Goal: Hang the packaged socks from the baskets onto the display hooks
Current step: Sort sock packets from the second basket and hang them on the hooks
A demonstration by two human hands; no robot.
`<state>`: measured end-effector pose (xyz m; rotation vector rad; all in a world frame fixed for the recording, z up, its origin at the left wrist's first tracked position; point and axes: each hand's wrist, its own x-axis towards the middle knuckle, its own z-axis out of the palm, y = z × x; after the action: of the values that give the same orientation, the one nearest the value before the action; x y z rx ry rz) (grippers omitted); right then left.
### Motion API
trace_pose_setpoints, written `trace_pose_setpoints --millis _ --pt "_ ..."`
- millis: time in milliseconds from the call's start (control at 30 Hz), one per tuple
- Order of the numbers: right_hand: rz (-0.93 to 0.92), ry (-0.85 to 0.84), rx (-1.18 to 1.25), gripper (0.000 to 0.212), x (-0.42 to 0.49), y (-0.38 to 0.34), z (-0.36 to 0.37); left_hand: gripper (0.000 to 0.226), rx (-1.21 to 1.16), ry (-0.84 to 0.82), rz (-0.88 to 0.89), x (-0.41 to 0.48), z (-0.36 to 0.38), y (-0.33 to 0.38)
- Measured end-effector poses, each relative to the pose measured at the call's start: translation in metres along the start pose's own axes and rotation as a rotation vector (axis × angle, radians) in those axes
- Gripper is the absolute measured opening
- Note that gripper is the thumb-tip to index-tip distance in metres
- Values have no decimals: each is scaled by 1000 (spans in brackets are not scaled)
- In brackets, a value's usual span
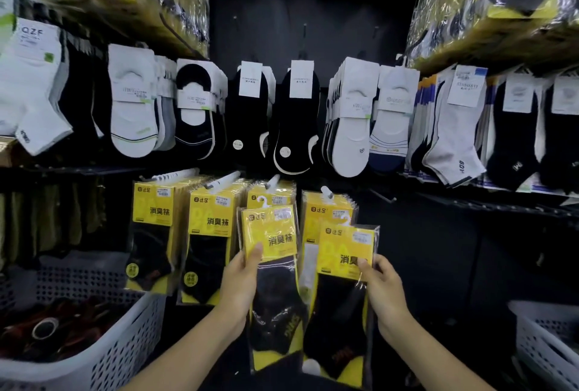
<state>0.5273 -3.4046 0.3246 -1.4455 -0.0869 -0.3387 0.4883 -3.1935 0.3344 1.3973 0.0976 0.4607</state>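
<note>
Left sock pack (275, 234) is held upright before the hung yellow packs, its hanger just below a display hook (272, 182). The left hand (241, 277) grips its left edge, thumb curled onto the card. Right sock pack (341, 296) stands just beside it, pinched at its right edge by the right hand (383, 287). A white basket (125, 328) stands lower left, and a second basket (545, 334) lower right.

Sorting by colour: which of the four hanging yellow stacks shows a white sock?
The rightmost stack, behind the pack in the right hand: white shows below its yellow card. The leftmost and second show black; the third is mostly covered.
</note>
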Motion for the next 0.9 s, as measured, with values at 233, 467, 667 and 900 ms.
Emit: trace_pose_setpoints --millis 233,467,667,900 --pt "-87 31 -58 9 34 -26 1 46 -24 45 15 7 -10 6" --pt "-14 -82 -126 9 54 -21 24 50 -59 43 37 7 -12 7" --pt "4 72 -157 18 83 4 35 53 -36 46 56 22 -11 5" --pt "97 325 -161 32 128 26 60 6 23 -10 76 44 -2 -13"
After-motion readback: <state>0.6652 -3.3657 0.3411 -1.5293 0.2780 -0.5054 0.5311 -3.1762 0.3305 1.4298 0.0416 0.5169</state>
